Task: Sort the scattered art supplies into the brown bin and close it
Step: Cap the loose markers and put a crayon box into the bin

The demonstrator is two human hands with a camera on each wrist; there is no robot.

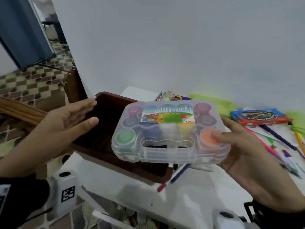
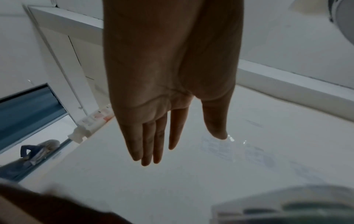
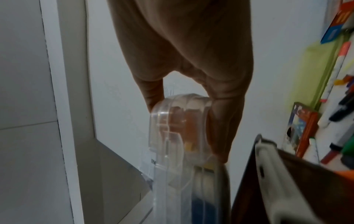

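Head view: right hand grasping clear paint case at its right end, thumb on top over the orange pot. Case held level above brown bin, covering the bin's right part. Inside the case: pots in pink, blue, green, orange, purple and others, under an inverted label. Bin open, on white table; visible interior dark, contents not discernible. Left hand over the bin's left rim, fingers straight, holding nothing. Pen just beside the bin's near right corner. Blue-red box and loose pens and pencils at far right on the table.

Left wrist view: left hand seen palm side, fingers extended, apart from any object. Blurred dark shape in the bottom left corner, identity not discernible.

Right wrist view: right hand pinching the case edge-on, thumb on one face, fingers on the other. Orange pot visible through the wall. Bin rim just beside. Markers beyond.
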